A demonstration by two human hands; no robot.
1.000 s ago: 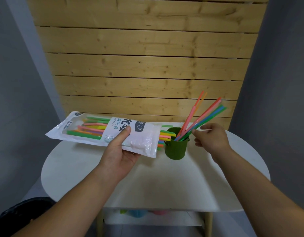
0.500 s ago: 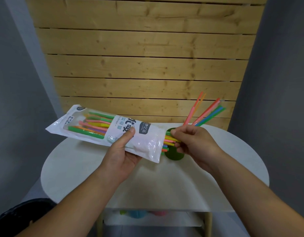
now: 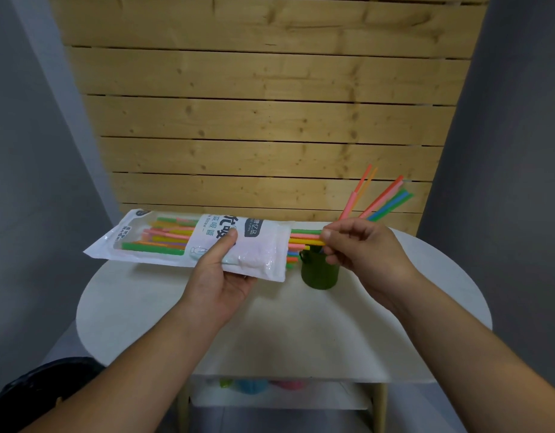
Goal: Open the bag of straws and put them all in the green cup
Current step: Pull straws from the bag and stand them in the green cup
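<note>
Wooden slat wall point(image 3: 270, 120) behind white worktop point(image 3: 301, 323) | left hand point(image 3: 220, 276) clamped on opened bag point(image 3: 188, 242) | green cup point(image 3: 320, 273) part-filled | right hand point(image 3: 360, 245) pinching protruding straws point(image 3: 304, 239) | next: draw out, drop in cup

- Right hand point(image 3: 362, 245), at the straws standing in the green cup point(image 3: 320, 271) 1 s ago, now pinches straw ends point(image 3: 304, 237) poking from bag mouth.
- Bag point(image 3: 188, 242), in left hand point(image 3: 220, 276), sits a bit higher and more level vs. 1 s ago.
</note>
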